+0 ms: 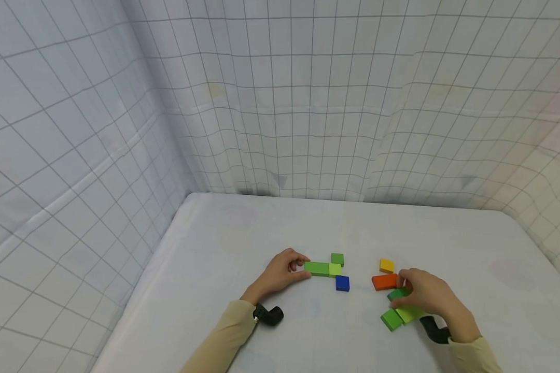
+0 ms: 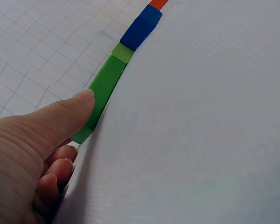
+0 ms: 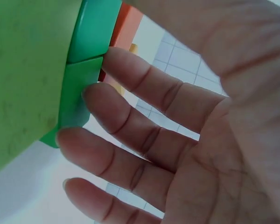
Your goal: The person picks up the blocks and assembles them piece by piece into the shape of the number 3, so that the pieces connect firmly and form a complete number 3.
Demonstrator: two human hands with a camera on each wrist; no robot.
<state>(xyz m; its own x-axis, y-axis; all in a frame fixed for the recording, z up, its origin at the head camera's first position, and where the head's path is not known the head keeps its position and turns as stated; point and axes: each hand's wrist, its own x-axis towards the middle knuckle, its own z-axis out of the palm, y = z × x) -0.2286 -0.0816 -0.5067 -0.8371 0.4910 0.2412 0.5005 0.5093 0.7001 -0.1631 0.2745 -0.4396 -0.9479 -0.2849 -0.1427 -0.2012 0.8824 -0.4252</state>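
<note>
In the head view my left hand point(image 1: 283, 270) pinches the near end of a long green block point(image 1: 317, 268) between thumb and fingers; the block lies flat on the table. Its far end meets a small lime block point(image 1: 335, 269). A green square block point(image 1: 337, 259) and a blue block point(image 1: 343, 283) touch or nearly touch that lime piece. My right hand point(image 1: 424, 292) reaches over a cluster, thumb and fingers around a dark green block point(image 1: 398, 293). Beside it lie a larger lime block point(image 1: 408, 314) and a green block point(image 1: 392, 319). The right wrist view shows fingertips against green block sides point(image 3: 79, 93); the thumb tip is hidden there.
An orange-red block point(image 1: 385, 282) lies just beyond the right hand's cluster, with a yellow block point(image 1: 386, 266) behind it. White cloth covers the table point(image 1: 261, 223). Gridded white curtains point(image 1: 280, 103) rise behind the table and at its sides.
</note>
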